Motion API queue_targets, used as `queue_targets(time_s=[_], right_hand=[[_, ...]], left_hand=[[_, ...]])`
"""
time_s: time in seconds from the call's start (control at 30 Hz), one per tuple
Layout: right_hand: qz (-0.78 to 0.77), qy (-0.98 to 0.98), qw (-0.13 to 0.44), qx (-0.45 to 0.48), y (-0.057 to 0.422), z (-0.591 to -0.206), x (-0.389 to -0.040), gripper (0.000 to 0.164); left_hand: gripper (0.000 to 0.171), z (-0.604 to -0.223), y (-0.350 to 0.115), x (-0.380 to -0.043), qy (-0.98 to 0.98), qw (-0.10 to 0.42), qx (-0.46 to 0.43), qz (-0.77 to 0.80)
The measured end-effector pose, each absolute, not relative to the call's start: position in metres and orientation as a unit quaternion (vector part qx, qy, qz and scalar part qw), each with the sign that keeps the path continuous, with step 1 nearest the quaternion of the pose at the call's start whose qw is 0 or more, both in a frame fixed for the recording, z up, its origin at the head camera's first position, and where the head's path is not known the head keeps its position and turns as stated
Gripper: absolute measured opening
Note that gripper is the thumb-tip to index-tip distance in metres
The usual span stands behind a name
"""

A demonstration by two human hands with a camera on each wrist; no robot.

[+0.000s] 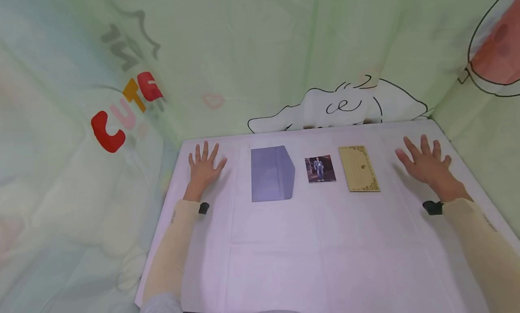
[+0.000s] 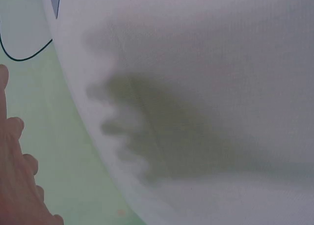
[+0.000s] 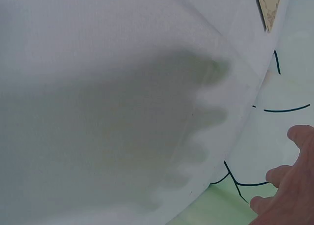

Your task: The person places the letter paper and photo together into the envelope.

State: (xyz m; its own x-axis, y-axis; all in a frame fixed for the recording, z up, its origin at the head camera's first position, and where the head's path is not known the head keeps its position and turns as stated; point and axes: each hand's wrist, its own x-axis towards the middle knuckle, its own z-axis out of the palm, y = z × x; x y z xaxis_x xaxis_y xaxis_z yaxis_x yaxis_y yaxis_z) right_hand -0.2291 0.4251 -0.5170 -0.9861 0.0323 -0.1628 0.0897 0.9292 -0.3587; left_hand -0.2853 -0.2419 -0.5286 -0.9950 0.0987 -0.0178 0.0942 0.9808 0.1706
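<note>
Sleeves nearest, then L hand [image 1: 203,170] & R hand [image 1: 430,166], fingers splayed, holding nothing, at opp. sides of the table [image 1: 284,259]. Between them, approx. level w/ both: purple envelope [image 1: 266,175], nearer L hand, long axis pointing away from the person, flap toward the photo [image 1: 319,169] mid-row; wood-look card [image 1: 357,168], nearer R hand, long axis likewise, far end leaning left. Wrist views crop both hands, catching just a corner of envelope, resp. card; photo's fine detail too small. Beyond, curtain [image 1: 252,55] drawing cut off by table edge.
</note>
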Motion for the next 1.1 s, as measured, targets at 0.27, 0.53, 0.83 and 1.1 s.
queue_targets(time_s=[0.27, 0.53, 0.83, 1.1], right_hand=[[-0.179, 0.983, 0.05, 0.01, 0.404, -0.513, -0.227, 0.084], [-0.175, 0.983, 0.041, -0.043, 0.346, -0.509, -0.229, 0.082], [-0.172, 0.98, 0.062, -0.075, 0.296, -0.521, -0.236, 0.085], [-0.192, 0.971, 0.063, -0.13, 0.244, -0.522, -0.239, 0.079]], left_hand=[[0.076, -0.528, -0.217, -0.279, 0.989, -0.018, 0.113, 0.096], [0.076, -0.525, -0.157, -0.271, 0.973, 0.004, 0.211, 0.092], [0.078, -0.543, -0.121, -0.276, 0.972, 0.025, 0.224, 0.074], [0.08, -0.558, -0.107, -0.276, 0.968, 0.04, 0.23, 0.089]])
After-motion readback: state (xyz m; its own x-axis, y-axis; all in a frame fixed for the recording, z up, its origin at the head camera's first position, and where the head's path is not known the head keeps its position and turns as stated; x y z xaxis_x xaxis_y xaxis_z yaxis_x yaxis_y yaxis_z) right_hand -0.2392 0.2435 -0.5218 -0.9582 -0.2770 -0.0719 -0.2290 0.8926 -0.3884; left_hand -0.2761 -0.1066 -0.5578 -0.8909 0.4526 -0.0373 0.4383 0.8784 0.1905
